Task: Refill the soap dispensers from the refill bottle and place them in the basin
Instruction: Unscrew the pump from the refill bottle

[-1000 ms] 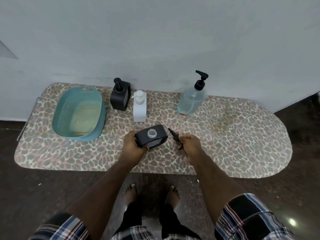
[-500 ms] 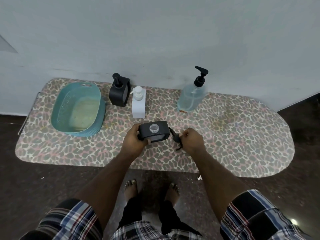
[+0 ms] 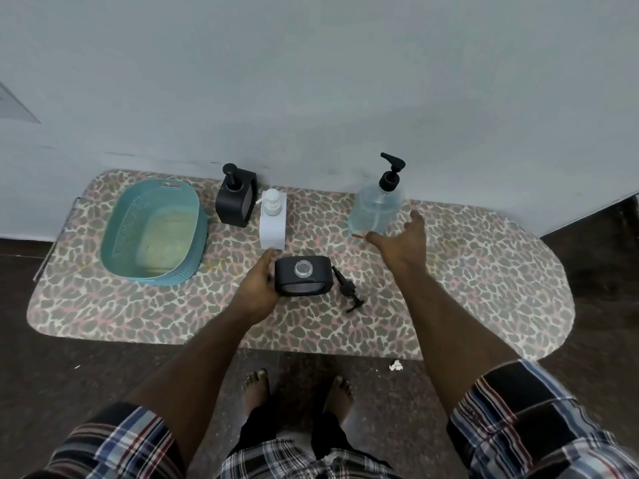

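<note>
My left hand (image 3: pixel 257 288) grips a black square soap dispenser (image 3: pixel 303 275) that stands on the board with its round mouth uncovered. Its black pump head (image 3: pixel 345 288) lies on the board just right of it. My right hand (image 3: pixel 403 245) is open, fingers spread, right in front of the clear refill bottle (image 3: pixel 375 210) with a black pump; touch cannot be told. A second black dispenser (image 3: pixel 237 198) and a white dispenser (image 3: pixel 273 219) stand at the back. The teal basin (image 3: pixel 117 233) sits at the left with no dispensers in it.
Everything rests on a leopard-print padded board (image 3: pixel 484 278) against a pale wall. Dark floor lies below the near edge, where my bare feet (image 3: pixel 256 392) stand. A small white scrap (image 3: pixel 396 365) lies on the floor.
My right hand let go of the pump head, which now lies on the board, and moved up to the refill bottle. My left hand still holds the black dispenser.
</note>
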`<state>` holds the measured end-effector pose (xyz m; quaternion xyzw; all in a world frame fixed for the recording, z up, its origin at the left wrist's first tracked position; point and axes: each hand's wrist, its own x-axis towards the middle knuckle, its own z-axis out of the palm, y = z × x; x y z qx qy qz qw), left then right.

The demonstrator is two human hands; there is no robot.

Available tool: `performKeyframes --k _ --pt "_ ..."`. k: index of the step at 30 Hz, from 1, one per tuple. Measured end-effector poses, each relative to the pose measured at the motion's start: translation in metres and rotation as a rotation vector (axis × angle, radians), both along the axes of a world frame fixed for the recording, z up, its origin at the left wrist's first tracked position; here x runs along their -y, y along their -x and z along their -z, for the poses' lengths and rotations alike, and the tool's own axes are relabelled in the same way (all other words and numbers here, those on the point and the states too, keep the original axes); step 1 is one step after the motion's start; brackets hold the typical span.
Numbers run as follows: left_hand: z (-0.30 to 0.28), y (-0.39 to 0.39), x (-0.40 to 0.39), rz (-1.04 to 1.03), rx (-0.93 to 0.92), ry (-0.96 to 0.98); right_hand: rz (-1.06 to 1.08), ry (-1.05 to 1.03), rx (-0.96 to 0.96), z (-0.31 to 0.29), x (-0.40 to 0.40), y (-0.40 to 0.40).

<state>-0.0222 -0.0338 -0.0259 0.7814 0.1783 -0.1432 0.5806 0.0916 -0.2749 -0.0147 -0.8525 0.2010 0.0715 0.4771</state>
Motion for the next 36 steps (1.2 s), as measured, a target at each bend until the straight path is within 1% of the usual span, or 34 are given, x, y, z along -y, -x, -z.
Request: performKeyframes --k 2,5,8,10,12,15,17,18,22,24,26,29,33,36 --pt "0.002 0.0 -0.009 -0.014 0.009 -0.083 -0.004 -0.067 0.024 -0.003 -0.009 -0.013" --pt "0.003 0.002 -0.017 -0.105 -0.013 -0.177 0.056 -0.143 0.099 -0.001 -0.026 -0.023" --pt "-0.002 0.005 -0.024 -0.189 0.061 -0.267 0.144 -0.162 0.134 0.006 -0.039 -0.029" --pt "-0.011 0.007 -0.026 -0.269 0.152 -0.266 0.174 -0.187 0.126 0.007 -0.043 -0.033" --pt "-0.023 0.004 -0.026 -0.338 0.243 -0.218 0.164 -0.139 0.121 0.006 -0.042 -0.033" --pt "-0.046 -0.014 -0.02 -0.376 0.314 -0.147 0.116 -0.076 0.124 -0.001 -0.035 -0.022" --pt "-0.066 -0.03 -0.012 -0.326 0.325 -0.074 0.074 -0.049 0.134 -0.008 -0.03 -0.009" --pt "-0.078 -0.037 -0.006 -0.263 0.311 -0.049 0.05 -0.036 0.145 -0.013 -0.027 0.0" --pt "-0.121 -0.059 0.021 0.094 0.264 0.042 -0.049 -0.022 0.234 -0.038 -0.02 0.034" --pt "-0.138 -0.065 0.034 0.224 0.255 0.109 -0.095 -0.029 0.29 -0.052 -0.02 0.048" --pt "-0.153 -0.069 0.044 0.31 0.272 0.157 -0.133 -0.037 0.316 -0.065 -0.021 0.058" --pt "-0.17 -0.071 0.051 0.397 0.328 0.177 -0.173 -0.055 0.354 -0.084 -0.024 0.066" --pt "-0.186 -0.072 0.05 0.428 0.366 0.187 -0.187 -0.053 0.418 -0.104 -0.03 0.07" --pt "-0.196 -0.073 0.048 0.426 0.381 0.177 -0.212 -0.164 0.377 -0.112 -0.03 0.07"
